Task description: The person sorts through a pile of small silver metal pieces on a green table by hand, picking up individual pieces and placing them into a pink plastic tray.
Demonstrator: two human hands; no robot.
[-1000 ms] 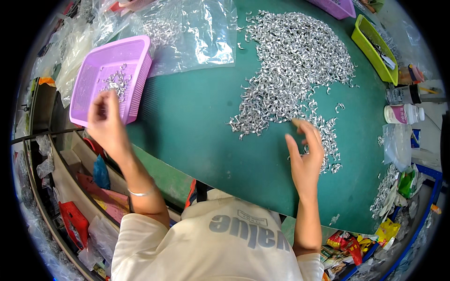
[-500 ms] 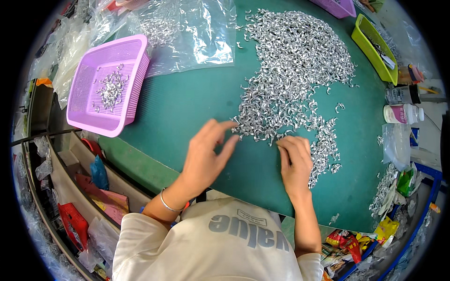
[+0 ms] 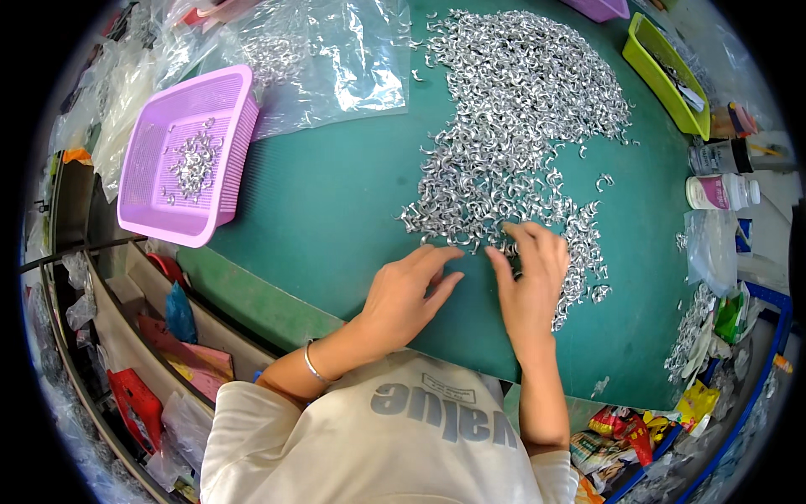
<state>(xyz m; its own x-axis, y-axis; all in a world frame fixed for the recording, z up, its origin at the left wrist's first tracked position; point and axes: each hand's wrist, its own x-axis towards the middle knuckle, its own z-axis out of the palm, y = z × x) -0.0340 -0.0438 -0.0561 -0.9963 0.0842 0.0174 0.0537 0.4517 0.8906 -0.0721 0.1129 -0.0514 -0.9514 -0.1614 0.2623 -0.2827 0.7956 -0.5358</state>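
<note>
A big heap of small, shiny, curved metal pieces [image 3: 520,109] spreads over the green tabletop [image 3: 336,189], with its near edge in front of my hands. My left hand [image 3: 411,292] hovers just short of that edge, thumb and forefinger apart, nothing visible between them. At the heap's near right part is my right hand [image 3: 535,281], its fingertips among the pieces and its thumb spread from the forefinger. Whether a small piece touches its fingertips is too fine to make out. To the left stands a purple plastic basket [image 3: 228,160] with a small pile of the same pieces inside.
A clear plastic bag [image 3: 357,76] with more pieces lies at the back left. Along the right side are a yellow-green basket [image 3: 663,84], a dark-lidded jar [image 3: 714,157] and a white bottle [image 3: 714,192]. Open drawers [image 3: 126,315] sit at the lower left.
My left hand has drawn back from the heap's edge, toward me and to the right. My right hand's thumb and forefinger have spread apart, reaching slightly farther into the pieces.
</note>
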